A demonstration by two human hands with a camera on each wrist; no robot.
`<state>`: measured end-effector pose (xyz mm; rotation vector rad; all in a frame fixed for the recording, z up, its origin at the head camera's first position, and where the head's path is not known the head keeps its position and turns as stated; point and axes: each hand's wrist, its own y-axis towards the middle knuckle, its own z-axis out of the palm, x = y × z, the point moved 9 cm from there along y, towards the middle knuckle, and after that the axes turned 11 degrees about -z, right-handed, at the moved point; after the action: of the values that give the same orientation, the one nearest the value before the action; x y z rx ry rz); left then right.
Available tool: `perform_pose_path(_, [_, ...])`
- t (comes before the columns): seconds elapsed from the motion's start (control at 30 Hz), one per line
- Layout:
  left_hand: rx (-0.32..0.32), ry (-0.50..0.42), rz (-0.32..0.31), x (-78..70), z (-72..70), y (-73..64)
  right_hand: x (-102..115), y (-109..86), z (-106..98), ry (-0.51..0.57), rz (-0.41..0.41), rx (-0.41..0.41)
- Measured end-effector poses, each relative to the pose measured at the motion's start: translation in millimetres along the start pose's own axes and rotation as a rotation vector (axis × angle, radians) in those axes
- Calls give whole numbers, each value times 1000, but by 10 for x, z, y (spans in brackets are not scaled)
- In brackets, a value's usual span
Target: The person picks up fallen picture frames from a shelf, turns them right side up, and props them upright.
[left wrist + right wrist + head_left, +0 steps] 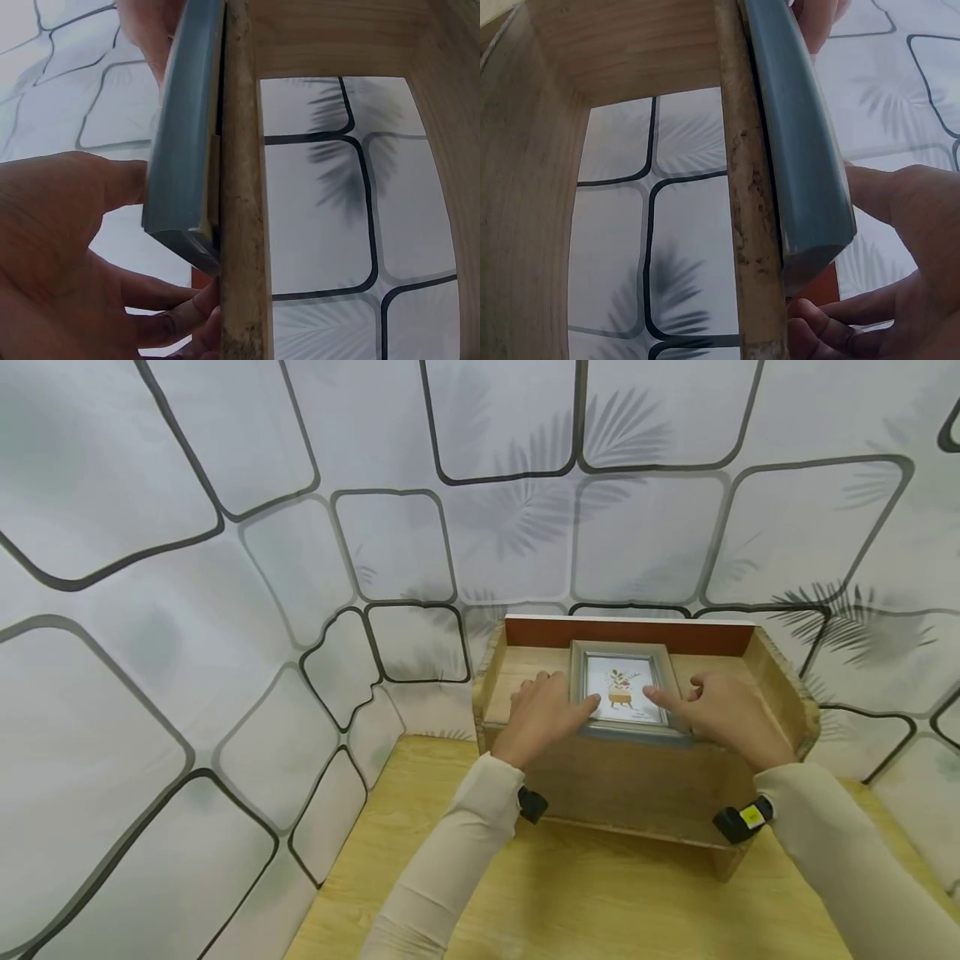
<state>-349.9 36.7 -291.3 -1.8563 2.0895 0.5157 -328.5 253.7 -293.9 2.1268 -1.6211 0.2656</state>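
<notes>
A picture frame (pixel 678 735) with a grey-blue border and a white print of a potted plant lies on the upper board of a small wooden shelf (pixel 622 785). My left hand (pixel 543 714) holds the frame's left side, its thumb on the face and its fingers bent at the edge. At the opposite side my right hand (pixel 731 718) holds it likewise. In the left wrist view, the frame's blue edge (pixel 180 135) lies along the board, with the left thumb against it. The right wrist view shows the right thumb (pixel 874 191) at the frame; some fingertips are partly hidden.
The shelf has raised side panels (pixel 783 693) and a reddish-brown back strip (pixel 630 633). It stands on a yellow wood-grain table (pixel 600 893) near a patterned wall (pixel 397 643). Beneath the upper board is an opening through which the wall (pixel 322 225) shows.
</notes>
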Motion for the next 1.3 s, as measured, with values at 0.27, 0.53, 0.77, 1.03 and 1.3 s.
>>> perform_pose_path(0.27, [47,34,-31,6,69,118,13,93,120,32,-6,74])
perform_pose_path(0.53, [-6,20,13,-29,54,131,54,101,102,63,-21,47])
perform_pose_path(0.77, [-48,17,59,-53,46,143,52,97,103,62,-26,29])
perform_pose_path(1.03, [-54,19,119,-122,17,135,174,87,-23,105,-128,-89])
perform_pose_path(1.3, [-66,-25,139,-210,-61,135,224,89,-193,11,-83,-116])
